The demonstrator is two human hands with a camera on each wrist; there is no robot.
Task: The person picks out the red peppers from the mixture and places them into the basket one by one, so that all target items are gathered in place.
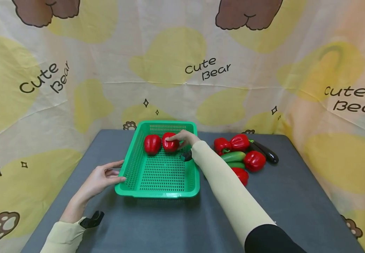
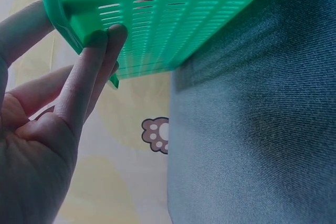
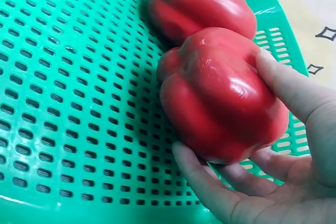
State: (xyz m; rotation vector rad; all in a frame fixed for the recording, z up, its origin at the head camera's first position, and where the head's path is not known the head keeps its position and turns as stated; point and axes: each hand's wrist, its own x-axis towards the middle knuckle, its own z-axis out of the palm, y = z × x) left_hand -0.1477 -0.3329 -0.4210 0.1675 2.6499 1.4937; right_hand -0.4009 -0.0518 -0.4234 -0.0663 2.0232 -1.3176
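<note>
In the head view, a green plastic basket (image 1: 157, 194) with slotted sides stands on the grey table. My right hand (image 1: 185, 137) reaches into it and grips a red bell pepper (image 1: 168, 143). The right wrist view shows the thumb on one side of this pepper (image 3: 220, 93) and the fingers curled beneath the other. Another red bell pepper (image 1: 152, 144) lies beside it in the basket, close against it. My left hand (image 1: 101, 178) holds the basket's left side near the front corner. In the left wrist view, fingertips touch the slotted outer wall (image 2: 157, 30).
Right of the basket lies a group of vegetables: several red bell peppers (image 1: 255, 161), green cucumbers (image 1: 234, 156) and a dark eggplant (image 1: 266, 151). A printed cloth (image 1: 176, 102) hangs behind the grey table (image 1: 157, 228). My right forearm passes in front of the group's left edge.
</note>
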